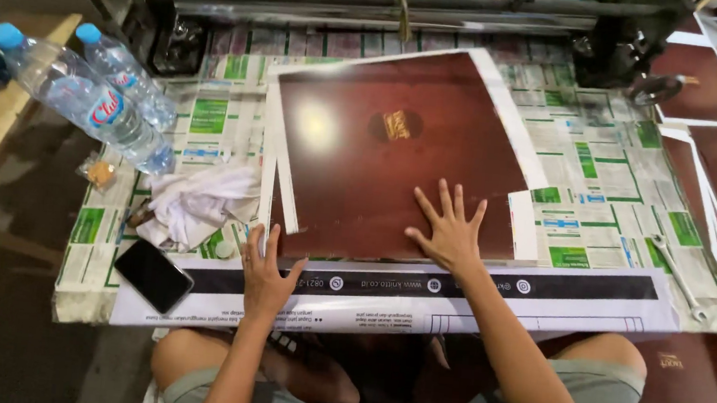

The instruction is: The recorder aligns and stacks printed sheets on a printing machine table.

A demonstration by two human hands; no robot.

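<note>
Fingers point(445, 202) of the right hand point(451, 234) spread flat, pressing the dark red sheet point(379, 160) near the table's front edge point(383, 312). Left hand point(264, 273) rested at the sheet's front-left corner, possibly pinching a white strip point(266, 186).

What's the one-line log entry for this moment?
left hand: flat at sheet's near-left corner | right hand: spread flat on glossy brown sheet | nearby: phone, white cloth, two bottles
</note>
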